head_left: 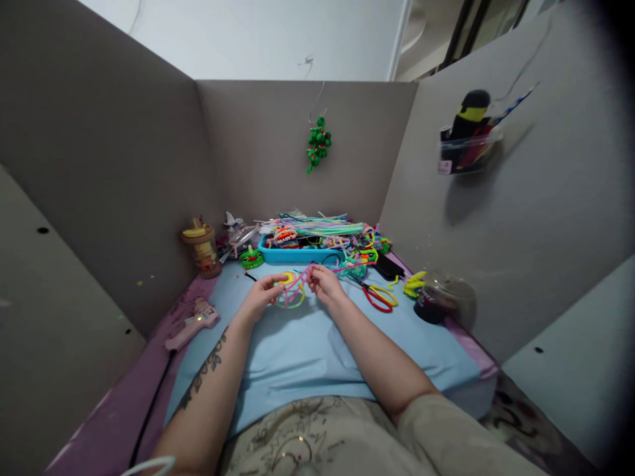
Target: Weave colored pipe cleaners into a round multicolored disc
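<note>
Above the light blue cloth, my left hand (265,293) is closed on a small craft piece of bent pipe cleaners (296,295) with loops in yellow, green and pink. My right hand (323,284) pinches a pink pipe cleaner (353,266) close to that piece, and a long free end sticks out to the right. Both hands are nearly together at the middle of the table. Fingers hide part of the loops. Red and yellow handled scissors (381,297) lie to the right of my right hand.
Behind my hands stands a blue tray (297,255) heaped with pipe cleaners. A pink glue gun (194,325) with its cord lies left; a lidded cup (202,248) stands behind it. At right are a black phone-like object (387,268) and a dark jar (436,304). Grey panels enclose the table.
</note>
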The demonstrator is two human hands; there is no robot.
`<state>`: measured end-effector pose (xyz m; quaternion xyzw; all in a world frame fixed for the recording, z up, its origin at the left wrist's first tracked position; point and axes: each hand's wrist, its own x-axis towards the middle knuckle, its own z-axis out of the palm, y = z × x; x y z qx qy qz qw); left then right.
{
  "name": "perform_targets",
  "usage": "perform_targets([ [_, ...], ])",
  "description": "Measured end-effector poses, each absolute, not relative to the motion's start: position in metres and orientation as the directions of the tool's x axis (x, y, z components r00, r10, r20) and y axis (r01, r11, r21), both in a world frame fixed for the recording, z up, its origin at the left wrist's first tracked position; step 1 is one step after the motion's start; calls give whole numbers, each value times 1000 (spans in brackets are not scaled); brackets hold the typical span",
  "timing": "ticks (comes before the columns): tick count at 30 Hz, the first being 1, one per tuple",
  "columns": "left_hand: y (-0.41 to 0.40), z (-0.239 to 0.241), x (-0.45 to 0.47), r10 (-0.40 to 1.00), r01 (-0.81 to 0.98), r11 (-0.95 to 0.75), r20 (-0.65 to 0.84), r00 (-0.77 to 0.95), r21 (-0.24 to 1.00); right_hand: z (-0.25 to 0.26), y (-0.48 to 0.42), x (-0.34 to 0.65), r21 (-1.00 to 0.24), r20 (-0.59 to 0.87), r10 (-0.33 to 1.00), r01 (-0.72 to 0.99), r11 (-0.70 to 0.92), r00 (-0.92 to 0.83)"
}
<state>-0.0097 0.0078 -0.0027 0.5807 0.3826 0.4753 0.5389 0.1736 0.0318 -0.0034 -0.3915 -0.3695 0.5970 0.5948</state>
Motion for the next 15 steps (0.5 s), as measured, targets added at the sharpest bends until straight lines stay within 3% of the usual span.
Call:
perform_targets([
  [4, 10, -3, -11, 966, -164, -171, 198, 165, 972, -3, 26, 173, -932, -69, 969, -331, -148, -239],
  [9, 10, -3, -12, 972, -223, -164, 196, 128, 961, -1, 19, 175, -963, -10, 908, -239, -121, -419],
  [12, 13, -6, -11, 968, -214, -196, 224, 117, 957, -3, 20, 173, -970, 18, 897, -226, -91, -441],
  [15, 18, -10, -12, 947, -66, -314, 308, -89, 947, -6, 23, 170, -976, 35, 951, -216, -34, -308],
])
